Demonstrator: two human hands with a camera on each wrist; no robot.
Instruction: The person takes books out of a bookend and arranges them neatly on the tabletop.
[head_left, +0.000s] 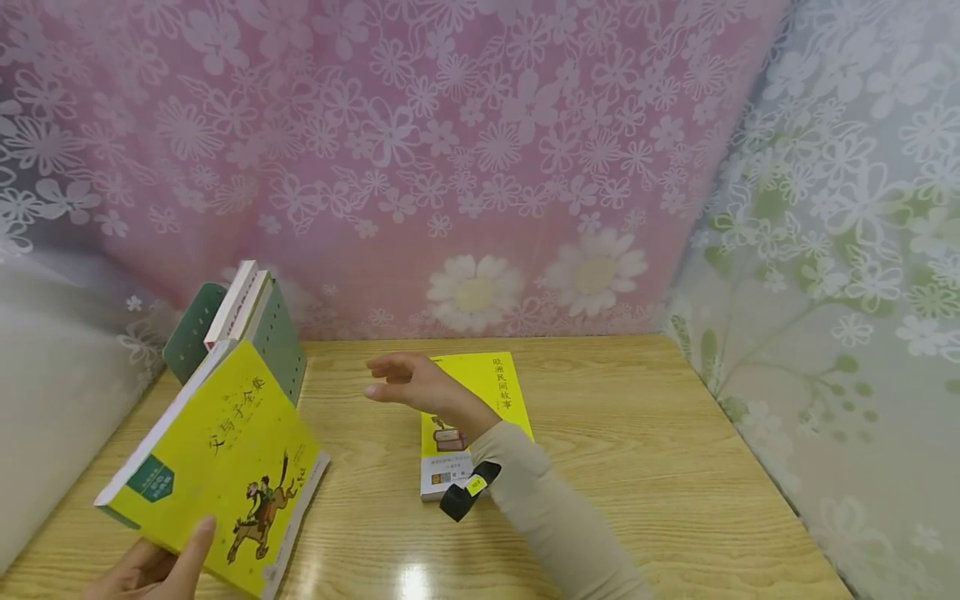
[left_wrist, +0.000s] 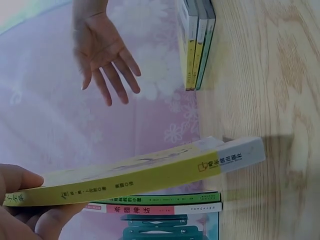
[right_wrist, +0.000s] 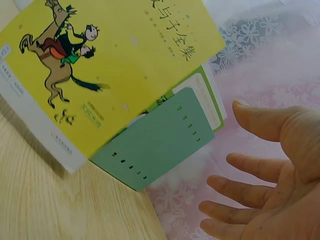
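Grips a tilted yellow book (head_left: 217,467) at lower left with the left hand (head_left: 153,571); holds the right hand (head_left: 420,387) spread near centre.

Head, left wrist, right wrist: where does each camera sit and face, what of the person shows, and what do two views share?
Head: worn on the head, faces forward and down at the wood-grain table; left hand, right hand, right sleeve show.
Left wrist: worn there, faces the spine of the yellow 父与子全集 book; both hands show.
Right wrist: worn there, faces that book's front cover and the green bookend; right hand shows.
Shared: head and right wrist both show the cover's horse drawing.
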